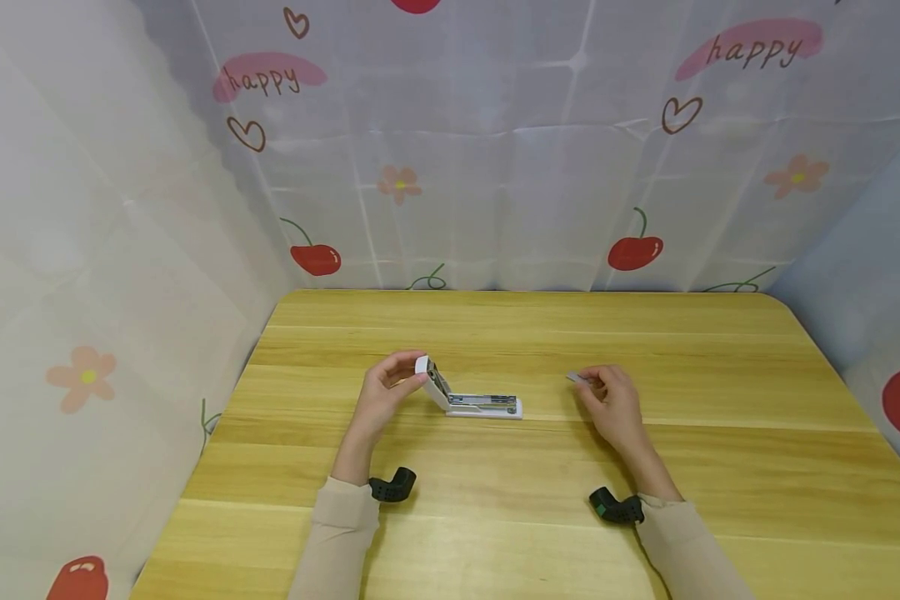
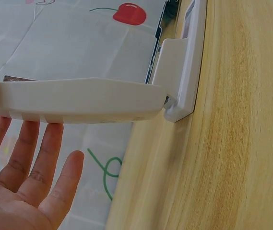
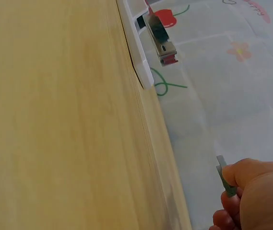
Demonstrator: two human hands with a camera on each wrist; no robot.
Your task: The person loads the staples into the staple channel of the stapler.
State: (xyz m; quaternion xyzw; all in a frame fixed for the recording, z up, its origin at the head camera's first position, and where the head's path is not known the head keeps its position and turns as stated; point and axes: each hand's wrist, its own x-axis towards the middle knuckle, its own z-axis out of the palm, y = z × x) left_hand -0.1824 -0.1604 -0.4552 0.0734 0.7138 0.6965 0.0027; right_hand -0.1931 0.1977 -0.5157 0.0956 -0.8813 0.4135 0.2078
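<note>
A white stapler [image 1: 484, 412] lies on the table with its top arm swung far back, baring the metal staple channel [image 1: 483, 400]. My left hand [image 1: 384, 390] holds the end of the raised top arm [image 2: 78, 99], thumb on one side and fingertips on the other; the little finger stands free of it. To the right of the stapler, my right hand [image 1: 615, 405] pinches a short grey strip of staples [image 3: 226, 178] between thumb and index finger. Part of the strip is hidden by the thumb. A gap separates this hand from the stapler's front end [image 3: 147, 79].
The wooden table [image 1: 495, 517] carries the stapler near its middle. Behind it hangs a pale curtain [image 1: 495, 208] printed with cherries, hearts and flowers. Black wrist cameras [image 1: 394, 485] stick out from both beige sleeves [image 1: 339, 533].
</note>
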